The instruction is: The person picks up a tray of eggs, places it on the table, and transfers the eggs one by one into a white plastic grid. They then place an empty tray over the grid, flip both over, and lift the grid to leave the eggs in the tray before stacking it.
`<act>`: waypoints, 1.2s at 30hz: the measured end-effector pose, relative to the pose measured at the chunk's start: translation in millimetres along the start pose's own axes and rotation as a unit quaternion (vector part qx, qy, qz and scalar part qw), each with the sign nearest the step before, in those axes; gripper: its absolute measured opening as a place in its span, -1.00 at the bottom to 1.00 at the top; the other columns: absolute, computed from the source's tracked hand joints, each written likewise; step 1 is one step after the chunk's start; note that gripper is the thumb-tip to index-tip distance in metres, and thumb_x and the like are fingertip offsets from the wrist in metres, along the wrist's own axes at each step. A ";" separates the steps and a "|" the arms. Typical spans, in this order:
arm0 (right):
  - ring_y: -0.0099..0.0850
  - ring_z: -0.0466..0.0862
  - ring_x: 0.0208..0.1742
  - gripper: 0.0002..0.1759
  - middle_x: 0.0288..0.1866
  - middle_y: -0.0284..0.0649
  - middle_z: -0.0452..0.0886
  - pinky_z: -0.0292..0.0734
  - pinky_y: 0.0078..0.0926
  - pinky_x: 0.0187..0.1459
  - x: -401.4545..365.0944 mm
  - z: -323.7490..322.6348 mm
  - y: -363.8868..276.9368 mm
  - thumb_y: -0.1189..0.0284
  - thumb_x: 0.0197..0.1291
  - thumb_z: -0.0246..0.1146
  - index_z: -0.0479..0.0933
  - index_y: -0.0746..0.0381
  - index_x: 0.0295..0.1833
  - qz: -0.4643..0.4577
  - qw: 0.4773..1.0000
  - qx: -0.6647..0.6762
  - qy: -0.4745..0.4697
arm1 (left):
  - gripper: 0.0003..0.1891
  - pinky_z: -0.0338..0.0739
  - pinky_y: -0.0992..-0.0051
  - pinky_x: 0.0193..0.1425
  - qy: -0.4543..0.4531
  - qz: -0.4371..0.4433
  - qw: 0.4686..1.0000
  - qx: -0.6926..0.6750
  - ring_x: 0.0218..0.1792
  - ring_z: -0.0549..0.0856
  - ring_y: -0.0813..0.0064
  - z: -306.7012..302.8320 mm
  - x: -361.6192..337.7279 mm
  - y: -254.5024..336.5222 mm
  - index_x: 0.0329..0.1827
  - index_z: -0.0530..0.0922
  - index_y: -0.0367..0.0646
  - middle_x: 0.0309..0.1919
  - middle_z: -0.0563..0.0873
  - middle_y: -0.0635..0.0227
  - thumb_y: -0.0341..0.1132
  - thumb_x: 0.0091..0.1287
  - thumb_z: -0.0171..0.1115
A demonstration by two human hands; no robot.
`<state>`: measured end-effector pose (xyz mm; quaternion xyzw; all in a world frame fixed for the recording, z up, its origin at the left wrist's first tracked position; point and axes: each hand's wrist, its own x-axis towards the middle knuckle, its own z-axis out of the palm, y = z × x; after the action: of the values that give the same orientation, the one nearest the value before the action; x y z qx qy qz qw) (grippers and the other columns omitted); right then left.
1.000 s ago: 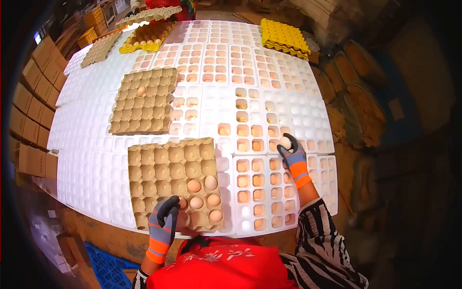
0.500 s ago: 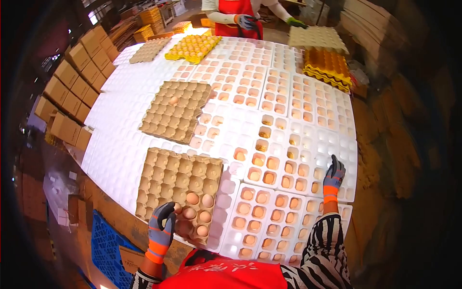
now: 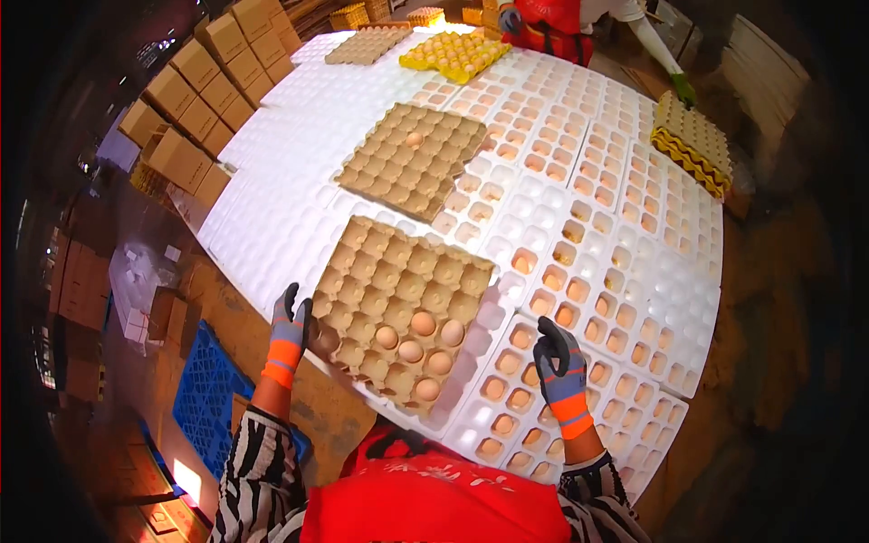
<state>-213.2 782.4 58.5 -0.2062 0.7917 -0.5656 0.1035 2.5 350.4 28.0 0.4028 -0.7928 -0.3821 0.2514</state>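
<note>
My left hand (image 3: 290, 328), in a grey and orange glove, is at the left edge of a brown pulp egg tray (image 3: 371, 262). Its fingers and thumb are apart, with nothing visible between them. Several brown eggs (image 3: 423, 323) sit in cups in the near part of this tray; many other cups hold none. Over the white foam trays (image 3: 471, 414) to the right is my right hand (image 3: 563, 362), similarly gloved, fingers loosely curved and no egg visible in it. Brown eggs (image 3: 495, 389) fill many foam pockets around it.
Farther back lies another pulp tray (image 3: 412, 172) with one egg. A yellow tray of eggs (image 3: 455, 52) sits at the far edge, stacked trays (image 3: 692, 136) at the right. Opposite stands a person in a red apron (image 3: 548, 18). Cartons (image 3: 199, 81) and a blue pallet (image 3: 204, 398) are leftward.
My left hand has left the egg at its fingertips and moved to the tray's left edge. My right hand has come leftward over the foam trays. The view has shifted.
</note>
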 end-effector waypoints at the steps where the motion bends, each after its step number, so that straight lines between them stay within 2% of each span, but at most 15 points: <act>1: -0.39 0.65 -0.04 -0.55 0.06 -0.15 0.63 0.57 -0.48 -0.01 -6.0 16.2 -12.5 0.58 0.23 0.22 0.52 0.22 0.26 -0.058 0.997 -0.058 -0.015 | -0.49 0.33 0.30 0.43 -0.021 0.013 1.000 0.017 0.34 0.47 0.16 -5.8 2.7 3.1 0.35 0.43 -0.23 0.26 0.53 0.08 -0.30 0.35 0.27; 2: -0.41 0.65 -0.08 -0.55 0.05 -0.16 0.63 0.58 -0.49 -0.04 -8.7 30.5 -23.5 0.58 0.21 0.23 0.53 0.21 0.25 -0.122 0.986 -0.115 -0.026 | -0.50 0.33 0.30 0.43 -0.043 0.031 0.998 0.029 0.33 0.47 0.16 -5.8 6.1 10.8 0.34 0.44 -0.22 0.27 0.53 0.08 -0.28 0.36 0.27; 5: -0.44 0.64 -0.16 -0.52 0.00 -0.18 0.62 0.59 -0.47 -0.09 -15.2 68.5 -55.9 0.59 0.16 0.27 0.55 0.20 0.24 -0.050 0.997 -0.046 -0.025 | -0.49 0.37 0.31 0.40 -0.085 0.081 0.993 0.027 0.28 0.52 0.18 -7.8 15.1 11.6 0.35 0.45 -0.18 0.26 0.54 0.11 -0.27 0.36 0.28; 6: -0.44 0.63 -0.17 -0.52 -0.01 -0.18 0.62 0.59 -0.46 -0.11 -17.7 80.7 -59.5 0.58 0.14 0.29 0.55 0.20 0.23 -0.027 0.999 -0.035 -0.011 | -0.47 0.40 0.30 0.36 -0.103 0.032 0.994 -0.011 0.27 0.53 0.22 -5.1 19.5 4.4 0.38 0.42 -0.19 0.28 0.53 0.12 -0.27 0.36 0.28; 8: -0.43 0.63 -0.19 -0.53 -0.02 -0.19 0.61 0.59 -0.48 -0.11 -20.8 96.2 -74.6 0.57 0.12 0.32 0.57 0.20 0.20 -0.012 0.998 -0.061 0.005 | -0.44 0.43 0.32 0.33 -0.150 0.008 0.988 -0.047 0.27 0.53 0.25 -5.7 30.2 -10.9 0.40 0.40 -0.18 0.30 0.51 0.13 -0.27 0.36 0.29; 12: -0.35 0.63 -0.18 -0.55 -0.03 -0.17 0.63 0.59 -0.45 -0.13 -27.8 118.9 -88.5 0.56 0.09 0.35 0.59 0.19 0.16 -0.058 0.973 -0.221 0.026 | -0.44 0.41 0.33 0.34 -0.193 0.031 0.979 -0.053 0.29 0.52 0.26 -16.3 34.6 9.2 0.41 0.38 -0.20 0.29 0.52 0.13 -0.29 0.36 0.27; 16: -0.18 0.63 -0.10 -0.52 0.00 -0.14 0.64 0.56 -0.30 -0.08 -18.5 152.1 -110.0 0.50 0.07 0.35 0.56 0.15 0.18 -0.108 0.948 -0.296 0.035 | -0.49 0.43 0.23 0.30 -0.175 0.281 0.944 0.005 0.19 0.55 0.08 -21.8 25.2 58.4 0.28 0.50 -0.17 0.19 0.56 0.08 -0.40 0.23 0.31; 18: -0.13 0.61 -0.04 -0.46 0.07 -0.16 0.62 0.52 -0.21 0.02 -1.4 163.0 -116.4 0.45 0.07 0.33 0.51 0.13 0.24 -0.116 0.930 -0.349 0.016 | -0.51 0.44 0.25 0.30 -0.247 0.360 0.899 0.008 0.21 0.54 0.08 -18.0 19.5 78.7 0.24 0.53 -0.17 0.18 0.58 0.12 -0.45 0.19 0.33; 20: -0.12 0.60 -0.01 -0.41 0.05 -0.17 0.61 0.53 -0.22 0.02 12.0 180.8 -111.7 0.39 0.06 0.32 0.47 0.07 0.28 -0.070 0.870 -0.485 -0.054 | -0.51 0.45 0.17 0.23 -0.283 0.406 0.869 0.014 0.13 0.56 0.05 -3.3 14.1 82.9 0.20 0.55 -0.12 0.13 0.59 0.12 -0.37 0.16 0.38; 22: -0.11 0.58 0.02 -0.42 0.03 -0.16 0.60 0.53 -0.21 0.02 20.1 180.9 -117.4 0.36 0.08 0.31 0.46 0.05 0.28 0.014 0.855 -0.507 -0.109 | -0.48 0.44 0.15 0.22 -0.290 0.461 0.838 0.020 0.12 0.55 0.04 5.9 11.2 84.0 0.21 0.53 -0.10 0.13 0.57 0.14 -0.34 0.13 0.39; 26: -0.11 0.58 0.01 -0.46 0.02 -0.16 0.60 0.54 -0.19 0.02 13.8 174.0 -102.1 0.34 0.09 0.30 0.47 0.05 0.25 -0.017 0.891 -0.448 -0.069 | -0.45 0.39 0.16 0.21 -0.350 0.516 0.779 0.066 0.10 0.52 0.11 24.2 2.6 94.0 0.15 0.53 -0.06 0.06 0.56 0.19 -0.27 0.03 0.41; 30: -0.11 0.59 -0.01 -0.50 0.00 -0.16 0.59 0.54 -0.18 0.01 11.8 176.1 -98.8 0.31 0.09 0.30 0.50 0.04 0.21 -0.035 0.892 -0.448 -0.053 | -0.71 0.35 0.22 0.16 -0.310 0.580 0.734 0.166 0.03 0.52 0.24 54.6 -16.2 91.7 -0.10 0.56 -0.01 -0.15 0.58 0.27 -0.17 0.14 0.27; 31: -0.11 0.59 -0.01 -0.50 0.00 -0.16 0.58 0.53 -0.17 0.01 11.4 175.8 -96.6 0.31 0.09 0.30 0.50 0.05 0.20 -0.034 0.892 -0.448 -0.056 | -0.79 0.36 0.24 0.13 -0.297 0.592 0.735 0.148 -0.02 0.54 0.27 57.7 -17.9 93.0 -0.17 0.55 0.02 -0.23 0.58 0.31 -0.19 0.15 0.24; 34: -0.15 0.63 -0.08 -0.55 -0.04 -0.17 0.62 0.57 -0.22 -0.03 7.8 172.2 -89.3 0.34 0.08 0.31 0.54 0.07 0.14 -0.038 0.928 -0.371 -0.015 | -0.73 0.35 0.22 0.18 -0.305 0.588 0.733 0.155 -0.01 0.54 0.25 59.9 -18.4 91.6 -0.16 0.56 0.01 -0.21 0.58 0.35 -0.21 0.08 0.32; 36: -0.23 0.67 -0.11 -0.59 -0.07 -0.21 0.65 0.60 -0.30 -0.07 4.6 164.2 -95.9 0.35 0.12 0.32 0.55 0.13 0.13 -0.036 0.962 -0.269 0.033 | -0.67 0.34 0.18 0.23 -0.352 0.526 0.769 0.093 0.00 0.55 0.22 51.7 -14.2 97.4 -0.09 0.58 0.01 -0.16 0.62 0.35 -0.28 0.04 0.37</act>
<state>-131.9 613.9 93.2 -0.2355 0.9098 -0.3417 -0.0024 -69.7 420.4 75.3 -0.2184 -0.9452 -0.2298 0.0775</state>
